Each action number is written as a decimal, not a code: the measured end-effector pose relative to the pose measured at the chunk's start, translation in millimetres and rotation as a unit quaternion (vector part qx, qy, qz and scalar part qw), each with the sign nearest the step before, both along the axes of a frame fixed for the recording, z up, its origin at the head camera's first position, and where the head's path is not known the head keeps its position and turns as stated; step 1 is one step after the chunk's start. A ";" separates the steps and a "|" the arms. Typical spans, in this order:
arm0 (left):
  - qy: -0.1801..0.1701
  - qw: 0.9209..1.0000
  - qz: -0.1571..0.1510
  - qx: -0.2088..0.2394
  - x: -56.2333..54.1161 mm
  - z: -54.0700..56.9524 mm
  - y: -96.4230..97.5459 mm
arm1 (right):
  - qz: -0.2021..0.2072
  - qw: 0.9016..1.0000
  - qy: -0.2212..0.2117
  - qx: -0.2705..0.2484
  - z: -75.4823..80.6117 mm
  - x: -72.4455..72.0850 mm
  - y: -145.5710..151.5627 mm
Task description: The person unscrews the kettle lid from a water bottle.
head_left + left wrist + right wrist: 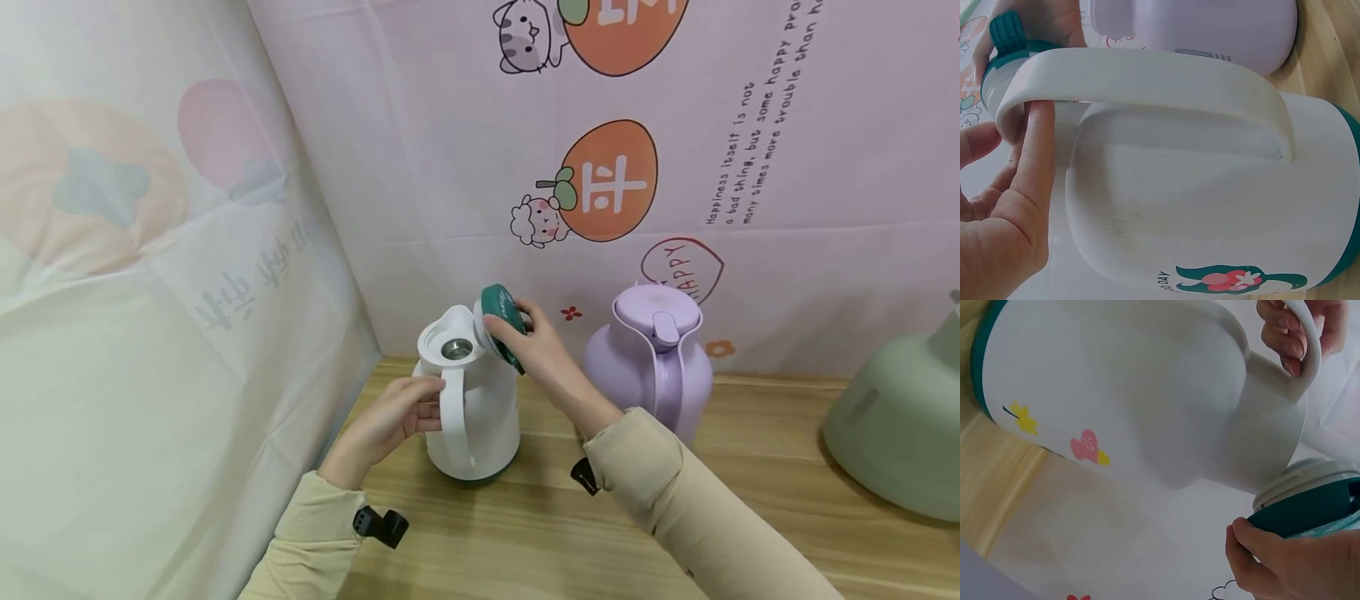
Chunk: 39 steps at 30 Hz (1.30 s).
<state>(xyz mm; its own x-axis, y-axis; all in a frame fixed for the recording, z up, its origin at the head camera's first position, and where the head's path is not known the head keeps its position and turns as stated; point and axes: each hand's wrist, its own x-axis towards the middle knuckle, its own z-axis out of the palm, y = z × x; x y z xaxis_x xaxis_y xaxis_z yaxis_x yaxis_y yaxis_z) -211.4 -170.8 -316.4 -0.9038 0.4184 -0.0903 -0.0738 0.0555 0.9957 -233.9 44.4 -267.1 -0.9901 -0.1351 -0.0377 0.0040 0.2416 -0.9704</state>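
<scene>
A white thermos jug (487,408) with a green base stands upright on the wooden table, its round steel mouth (457,349) uncovered. My left hand (393,417) holds the upper end of the jug's white handle (1147,78), fingers tucked under the bend. With my right hand (536,350) I grip a green-and-white lid (502,321) by its edge, tilted on its side just right of the jug's rim. In the right wrist view the lid's white threaded side (1304,481) faces the jug's neck, right at the rim. Small painted fruit and flowers decorate the jug's body.
A lilac thermos jug (652,367), its lid on, stands to the right, behind my right forearm. Farther right is a sage-green rounded vessel (892,425). A printed pink cloth (435,167) hangs behind the table (480,542), and a pale cloth (150,375) hangs on the left.
</scene>
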 end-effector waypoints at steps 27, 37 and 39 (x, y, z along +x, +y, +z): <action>-0.008 0.999 0.013 0.032 -2.7 2.8 2.3 | -0.004 0.995 -0.006 -0.098 -76.0 32.3 39.3; 0.004 0.995 0.086 0.048 2.1 6.1 4.4 | 0.007 0.991 -0.053 -0.121 -105.7 36.1 45.5; 0.008 0.994 0.095 0.052 2.5 5.9 3.8 | 0.012 0.988 -0.061 -0.140 -112.6 36.2 45.4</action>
